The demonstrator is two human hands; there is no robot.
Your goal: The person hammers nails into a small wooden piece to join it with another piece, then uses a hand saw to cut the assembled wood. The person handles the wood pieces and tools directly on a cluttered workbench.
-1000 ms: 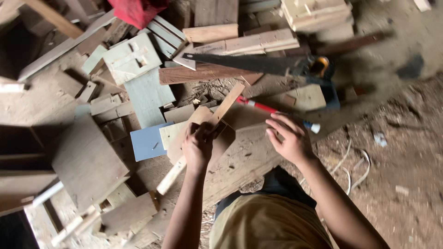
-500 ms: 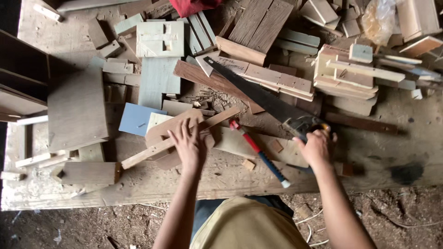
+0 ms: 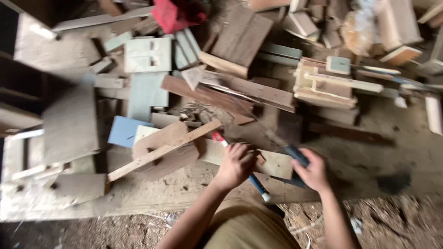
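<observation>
My left hand (image 3: 235, 166) lies over a thin tool with a red end and a blue handle (image 3: 257, 186) on the wooden bench, fingers curled around its middle. My right hand (image 3: 314, 171) grips the dark handle of a hand saw (image 3: 295, 154). The saw's blade runs up and to the left across the boards, blurred. Left of my left hand, a long pale wood strip (image 3: 161, 150) rests diagonally across a rounded brown board (image 3: 173, 159); neither hand touches them.
The bench (image 3: 138, 193) is strewn with offcuts: a pale blue panel (image 3: 122, 131), grey boards (image 3: 69, 124) at the left, a slatted wooden frame (image 3: 323, 85) at the right and a red object (image 3: 170, 14) at the top. Sawdust-covered ground lies below the front edge.
My left hand left the wood strip and moved right onto the red and blue tool. My right hand stayed on the saw handle. The view shifted closer.
</observation>
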